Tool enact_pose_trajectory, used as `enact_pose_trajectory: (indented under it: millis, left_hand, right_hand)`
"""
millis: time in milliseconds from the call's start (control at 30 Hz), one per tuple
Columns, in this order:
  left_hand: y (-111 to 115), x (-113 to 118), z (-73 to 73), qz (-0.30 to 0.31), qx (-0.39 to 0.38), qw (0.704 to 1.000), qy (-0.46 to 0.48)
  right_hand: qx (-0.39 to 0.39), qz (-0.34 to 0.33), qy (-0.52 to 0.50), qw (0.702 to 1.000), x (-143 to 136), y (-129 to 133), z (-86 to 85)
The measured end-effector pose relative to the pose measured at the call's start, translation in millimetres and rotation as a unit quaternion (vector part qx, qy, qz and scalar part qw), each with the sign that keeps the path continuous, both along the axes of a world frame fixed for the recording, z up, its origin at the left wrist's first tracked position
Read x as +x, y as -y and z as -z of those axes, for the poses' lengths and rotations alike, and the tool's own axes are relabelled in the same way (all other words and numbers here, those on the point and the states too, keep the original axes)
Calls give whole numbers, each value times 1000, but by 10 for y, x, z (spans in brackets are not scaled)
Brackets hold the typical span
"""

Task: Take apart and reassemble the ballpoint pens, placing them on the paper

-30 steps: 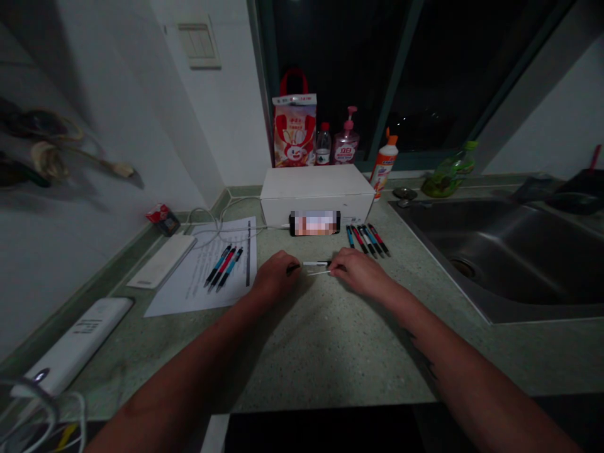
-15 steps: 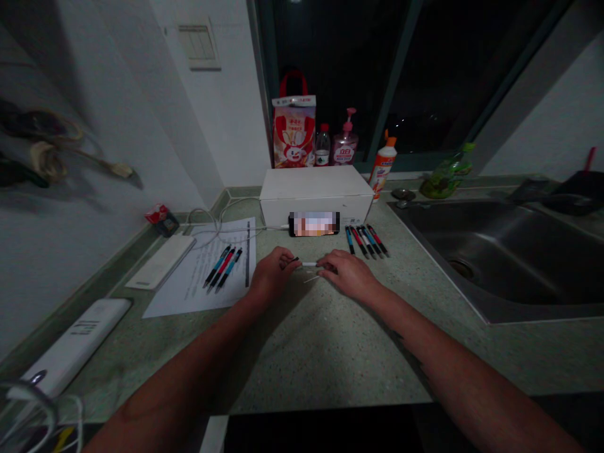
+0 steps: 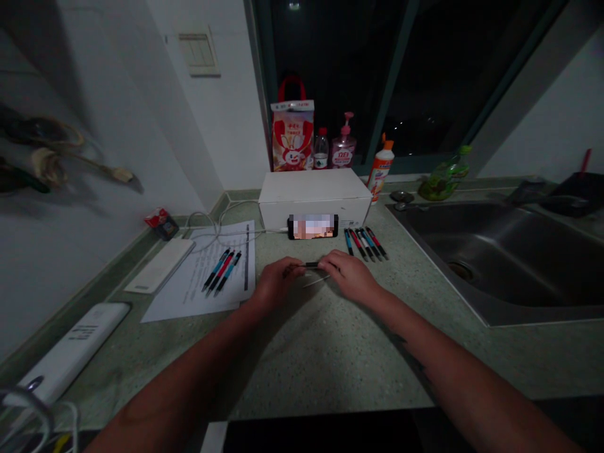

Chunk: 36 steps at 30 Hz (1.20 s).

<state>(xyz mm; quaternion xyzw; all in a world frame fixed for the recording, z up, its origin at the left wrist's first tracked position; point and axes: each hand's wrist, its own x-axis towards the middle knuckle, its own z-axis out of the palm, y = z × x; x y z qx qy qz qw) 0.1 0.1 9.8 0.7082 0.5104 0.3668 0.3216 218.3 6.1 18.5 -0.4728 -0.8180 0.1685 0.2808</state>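
Between my two hands, above the counter, is a pen [image 3: 312, 264] held level, its dark middle showing and both ends hidden by fingers. My left hand [image 3: 284, 277] is closed round the left end. The fingers of my right hand [image 3: 346, 269] pinch the right end. A thin white stick [image 3: 315, 281], like a pen refill, slants just below the pen, its right end close to my right fingers; I cannot tell whether they touch it. Behind the hands a phone [image 3: 313, 227] leans on a white box [image 3: 314, 189].
Several pens [image 3: 365, 244] lie in a row right of the phone. Three more pens [image 3: 221, 272] rest on a printed sheet [image 3: 198, 302] at left, beside a flat white case [image 3: 160, 267]. A white power strip [image 3: 75, 346] lies nearer. The sink [image 3: 491, 314] is at right, bottles [image 3: 380, 170] behind.
A white section showed between my hands before; now a dark section shows there. My left hand has shifted slightly right. The thin white stick remains below the hands.
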Motion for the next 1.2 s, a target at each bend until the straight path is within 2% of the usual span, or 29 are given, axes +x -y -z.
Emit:
enact_pose_trajectory:
  millis: [233,367,500,633,767,900,1067,1200]
  left_hand:
    - [11,2,-19,-3,38,999,-25]
    - [27,13,-61,-12,18,1000,-20]
    - [33,24,-82,-18,-1,1000,-1]
    - [35,31,-71,-14,2,1000,8]
    - [47,38,-65,-2,8,1000,3]
    - [45,40,-60,-11,7,1000,-2]
    - [28,39,-20,-4,12,1000,15]
    - [30,47,7,0,11,1000,23]
  right_hand:
    - [-30,-30,-47,998,0,-19,32]
    - [-46,-28,-80,995,-19,-18,45]
    - [-38,1,-107,994,-42,-6,60]
    - [-67,25,-125,990,-59,23,45]
    - [-122,10,-116,986,-69,38,29]
    - [-113,9,-163,980,-90,29,67]
    - [-155,-17,-170,973,-104,30,96]
    - [-135,-9,-196,971,-112,41,100]
